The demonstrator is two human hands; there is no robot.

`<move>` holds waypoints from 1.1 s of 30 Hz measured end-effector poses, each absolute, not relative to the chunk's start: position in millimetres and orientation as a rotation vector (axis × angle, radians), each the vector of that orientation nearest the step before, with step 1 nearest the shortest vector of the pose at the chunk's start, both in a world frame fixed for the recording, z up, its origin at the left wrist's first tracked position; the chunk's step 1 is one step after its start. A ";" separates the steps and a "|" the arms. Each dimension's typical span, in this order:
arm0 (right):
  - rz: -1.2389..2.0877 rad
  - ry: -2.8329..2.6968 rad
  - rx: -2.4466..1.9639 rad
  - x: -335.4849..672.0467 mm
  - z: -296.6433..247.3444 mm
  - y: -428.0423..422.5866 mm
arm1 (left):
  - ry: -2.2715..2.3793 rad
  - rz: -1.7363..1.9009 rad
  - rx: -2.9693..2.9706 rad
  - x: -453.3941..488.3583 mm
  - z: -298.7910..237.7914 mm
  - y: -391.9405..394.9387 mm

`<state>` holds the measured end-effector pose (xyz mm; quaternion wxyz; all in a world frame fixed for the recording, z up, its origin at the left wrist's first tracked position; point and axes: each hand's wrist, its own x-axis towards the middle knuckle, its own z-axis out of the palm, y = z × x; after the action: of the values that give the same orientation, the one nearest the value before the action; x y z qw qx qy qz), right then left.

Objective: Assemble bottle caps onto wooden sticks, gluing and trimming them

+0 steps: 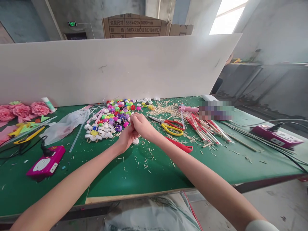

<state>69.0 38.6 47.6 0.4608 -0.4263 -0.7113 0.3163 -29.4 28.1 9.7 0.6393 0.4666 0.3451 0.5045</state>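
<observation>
My left hand (127,137) and my right hand (141,125) meet over the green table (149,173), fingers closed together on a small piece I cannot make out. A white bottle cap (136,141) lies just under them. Right behind the hands lies a heap of coloured bottle caps (119,112). To its left sit several white caps mounted on short sticks (97,133). Yellow-handled scissors (171,128) and a red-handled tool (180,145) lie to the right of my right hand.
Bundled red and white sticks (204,126) and wood shavings lie at right, with a pink power strip (276,136) beyond. At left are a clear plastic bag (64,123), a magenta device (45,162), pink paper flowers (21,110) and a glue bottle (48,104). A white board (115,64) backs the table.
</observation>
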 end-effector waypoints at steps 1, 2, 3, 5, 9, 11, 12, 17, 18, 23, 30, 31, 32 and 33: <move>0.797 -1.738 -1.071 66.8 52.5 42.7 | 0.778 1.133 1.090 -30.1 8.8 28.6; 0.819 -1.729 -1.098 64.4 57.5 47.8 | 0.764 1.107 1.122 -30.7 8.1 29.1; 0.837 -1.721 -1.132 61.8 62.3 53.7 | 0.745 1.080 1.154 -31.1 7.6 29.6; 0.860 -1.721 -1.196 56.4 69.8 65.5 | 0.702 1.042 1.209 -31.6 7.0 30.3; 0.895 -1.742 -1.270 47.9 73.4 79.3 | 0.678 1.025 1.256 -32.1 6.5 31.1; 0.919 -1.754 -1.295 46.0 71.1 80.7 | 0.687 1.029 1.253 -32.2 6.6 31.5; 0.927 -1.757 -1.300 45.8 69.7 80.8 | 0.684 1.029 1.253 -32.2 6.8 31.8; 0.916 -1.764 -1.234 47.2 67.4 82.2 | 0.689 1.028 1.266 -32.0 8.7 32.3; 0.906 -1.771 -1.222 47.4 67.8 82.6 | 0.696 1.030 1.261 -32.0 9.0 32.2; 0.849 -1.824 -1.255 45.8 67.9 84.0 | 0.669 1.048 1.228 -32.8 7.7 31.8; 0.746 -1.977 -1.320 46.3 64.6 85.3 | 0.668 1.049 1.118 -31.3 9.7 30.9; 0.720 -2.012 -1.334 46.8 65.1 84.8 | 0.671 1.047 1.103 -31.0 10.9 30.3; 0.694 -2.047 -1.350 47.3 65.8 84.2 | 0.675 1.045 1.090 -30.7 12.1 29.7; 0.668 -2.081 -1.367 47.6 66.6 83.4 | 0.680 1.045 1.074 -30.5 13.3 29.0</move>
<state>47.6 83.4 66.6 0.2780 -0.5094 -0.7754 0.2490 -30.5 29.0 13.3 0.6801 0.4786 0.3027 0.4655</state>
